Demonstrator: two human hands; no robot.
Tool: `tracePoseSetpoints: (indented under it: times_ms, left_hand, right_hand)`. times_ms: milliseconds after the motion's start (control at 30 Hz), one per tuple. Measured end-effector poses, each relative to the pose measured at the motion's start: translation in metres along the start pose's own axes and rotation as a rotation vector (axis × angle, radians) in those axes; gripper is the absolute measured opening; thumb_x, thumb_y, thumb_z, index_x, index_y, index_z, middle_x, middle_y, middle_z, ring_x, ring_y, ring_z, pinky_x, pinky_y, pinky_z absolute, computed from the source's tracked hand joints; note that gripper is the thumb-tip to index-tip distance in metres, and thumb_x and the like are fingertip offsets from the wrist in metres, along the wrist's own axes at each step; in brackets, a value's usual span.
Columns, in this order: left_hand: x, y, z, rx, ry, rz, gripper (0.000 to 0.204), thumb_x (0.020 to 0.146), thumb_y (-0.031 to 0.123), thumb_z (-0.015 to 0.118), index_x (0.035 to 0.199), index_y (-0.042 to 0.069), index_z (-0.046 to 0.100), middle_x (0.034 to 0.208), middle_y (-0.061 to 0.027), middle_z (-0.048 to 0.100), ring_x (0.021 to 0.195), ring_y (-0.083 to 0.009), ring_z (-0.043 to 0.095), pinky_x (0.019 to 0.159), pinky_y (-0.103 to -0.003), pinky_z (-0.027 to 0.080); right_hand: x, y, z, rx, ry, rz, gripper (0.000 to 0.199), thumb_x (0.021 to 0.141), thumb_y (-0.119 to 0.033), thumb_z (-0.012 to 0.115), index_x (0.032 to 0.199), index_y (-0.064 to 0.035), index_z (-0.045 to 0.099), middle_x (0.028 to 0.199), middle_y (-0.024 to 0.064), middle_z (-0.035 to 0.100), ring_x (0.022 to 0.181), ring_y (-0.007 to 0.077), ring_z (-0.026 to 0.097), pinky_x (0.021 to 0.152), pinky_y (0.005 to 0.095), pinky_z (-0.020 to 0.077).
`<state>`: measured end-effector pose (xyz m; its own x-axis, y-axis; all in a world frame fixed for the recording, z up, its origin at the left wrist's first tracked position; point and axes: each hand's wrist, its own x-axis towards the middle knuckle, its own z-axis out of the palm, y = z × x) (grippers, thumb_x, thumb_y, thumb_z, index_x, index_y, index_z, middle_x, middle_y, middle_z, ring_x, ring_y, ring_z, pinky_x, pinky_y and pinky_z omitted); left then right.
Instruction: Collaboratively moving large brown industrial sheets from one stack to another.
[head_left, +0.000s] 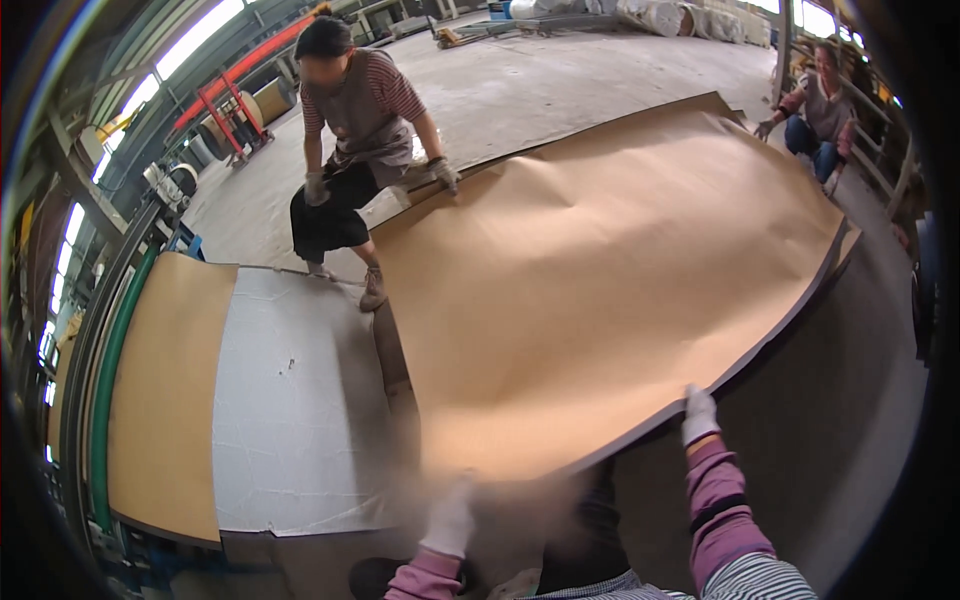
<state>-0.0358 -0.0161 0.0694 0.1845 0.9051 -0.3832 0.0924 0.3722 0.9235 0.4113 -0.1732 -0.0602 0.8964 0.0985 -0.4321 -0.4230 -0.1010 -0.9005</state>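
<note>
A large brown paper sheet (600,260), creased and dark along its near edge, stretches across the middle. My right hand (700,415), in a white glove, grips its near edge, thumb on top and the other fingers mostly hidden. At the sheet's near left corner is my left hand (452,518), also gloved in white. Motion blurs its fingers and that corner, so its grip does not show. Across from me a person (350,130) in gloves bends over the far edge, one hand on it. Another person (822,115) crouches at the far right end with hands by the sheet.
At left, a grey-white sheet (295,400) lies beside a brown strip (172,390) that runs to a machine with a green roller (122,390). A red frame (228,120) and large rolls (272,100) stand behind. A railing (880,130) lines the right.
</note>
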Motion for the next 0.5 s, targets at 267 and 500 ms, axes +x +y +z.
tracePoseSetpoints:
  times_ms: [267,500]
  left_hand:
    - [0.017,-0.099,-0.019,-0.258,0.136,-0.53,0.024,0.088,0.017,0.06,0.109,0.006,0.055,0.095,-0.0099,0.06,0.081,-0.0231,0.062,0.065,-0.044,0.057]
    - [0.05,-0.047,0.017,-0.135,0.033,-0.422,0.03,0.085,0.019,0.064,0.105,-0.001,0.056,0.093,-0.0137,0.061,0.067,-0.022,0.062,0.05,-0.035,0.053]
  right_hand:
    - [-0.045,0.033,-0.028,0.021,0.02,0.223,0.044,0.084,-0.034,0.058,0.112,0.0002,0.055,0.106,0.0131,0.059,0.095,0.029,0.057,0.083,0.0458,0.0444]
    - [-0.072,0.023,0.016,-0.073,-0.019,0.259,0.018,0.081,-0.023,0.065,0.093,-0.0109,0.059,0.074,-0.0005,0.055,0.054,0.011,0.047,0.046,0.0258,0.0375]
